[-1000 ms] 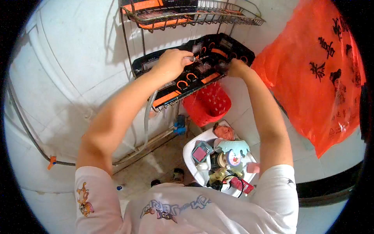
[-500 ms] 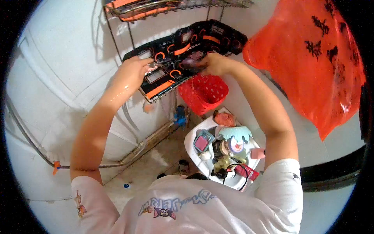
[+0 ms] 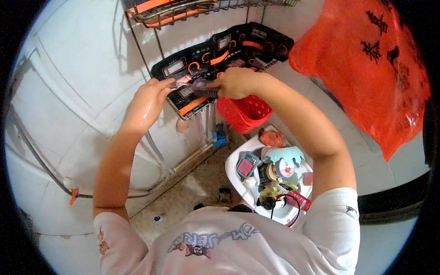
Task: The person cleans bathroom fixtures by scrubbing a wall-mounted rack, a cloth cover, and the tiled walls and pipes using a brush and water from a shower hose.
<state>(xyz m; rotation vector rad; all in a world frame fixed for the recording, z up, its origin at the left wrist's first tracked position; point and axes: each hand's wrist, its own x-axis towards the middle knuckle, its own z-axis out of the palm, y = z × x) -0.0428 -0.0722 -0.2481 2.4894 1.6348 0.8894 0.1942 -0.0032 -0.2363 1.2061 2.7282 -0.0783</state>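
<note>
Both hands (image 3: 233,83) hold something — perhaps a comb (image 3: 201,88).

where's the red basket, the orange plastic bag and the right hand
red basket (image 3: 245,115), head view, its perforated side wall
orange plastic bag (image 3: 366,68), head view, middle of its face
right hand (image 3: 234,83), head view, back of the hand

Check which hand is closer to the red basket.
Right. The right hand sits just above the red basket, almost over its rim. The left hand is further off to the side, at the black and orange panel on the wire rack.
</note>
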